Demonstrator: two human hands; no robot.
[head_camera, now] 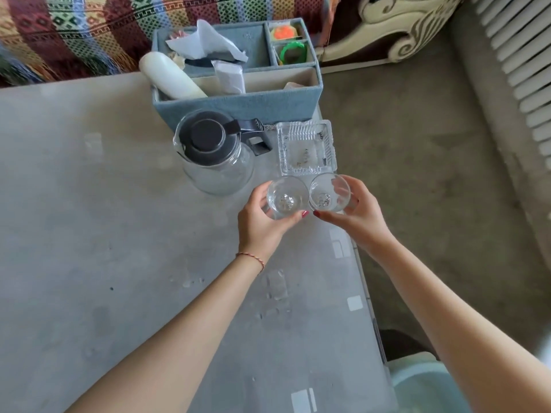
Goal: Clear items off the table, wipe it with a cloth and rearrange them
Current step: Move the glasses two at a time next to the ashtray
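Observation:
Two clear drinking glasses stand side by side near the right edge of the glass-topped table [104, 234]. My left hand [262, 222] grips the left glass [286, 195], and my right hand [357, 213] grips the right glass [328, 192]. Just behind them lies a square clear glass ashtray [307, 149]. To its left stands a glass jug [214, 153] with a black lid and handle. Behind both sits a blue fabric organiser box [238, 105] holding a white bottle [171, 76], tissues and small coloured items.
A striped patterned sofa cover [74, 34] runs along the table's far side. A carved cream chair frame [396, 28] and grey carpet [417, 174] lie to the right. A light blue seat [423, 386] shows at the lower right.

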